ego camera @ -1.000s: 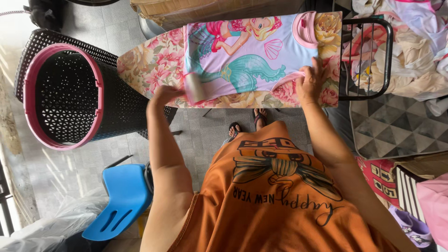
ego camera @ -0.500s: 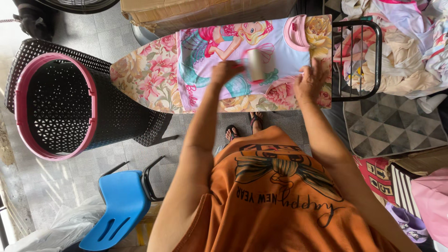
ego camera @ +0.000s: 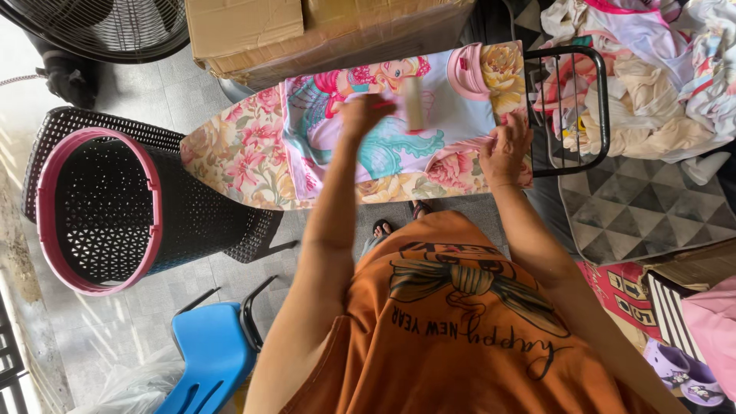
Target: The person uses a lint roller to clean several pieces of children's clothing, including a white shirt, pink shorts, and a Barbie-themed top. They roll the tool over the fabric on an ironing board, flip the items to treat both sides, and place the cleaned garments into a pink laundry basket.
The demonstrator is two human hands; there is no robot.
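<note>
Left hand (ego camera: 365,113): raised over the shirt, fingers curled tight around the handle of a lint roller; blurred, so single fingers hard to tell apart.
Lint roller (ego camera: 415,103): pale cylinder, standing roughly upright in the view, over the upper middle of the shirt; handle mostly hidden inside the fist; contact with the cloth not clear.
Right hand (ego camera: 505,149): flat on the near right edge of the shirt, fingers slightly spread and pressing the cloth down; fingertips hard to make out against the flower print.
Shirt (ego camera: 452,123): child's pale shirt with a mermaid print and pink collar, spread flat on the board; middle partly covered by the left forearm.
Ironing board (ego camera: 238,153): floral cover, pointed end to the left; far edge tucked under a cardboard box (ego camera: 307,31); legs hidden.
Wire rack (ego camera: 571,107): black, at the board's right end, partly under a heap of clothes (ego camera: 659,84) cut off by the frame.
Basket (ego camera: 100,207): black mesh, pink rim, lying on its side, left of the board.
Blue chair (ego camera: 211,356): lower left, cut off at the bottom edge.
Fan (ego camera: 115,23): top left, only its lower grille in view.
</note>
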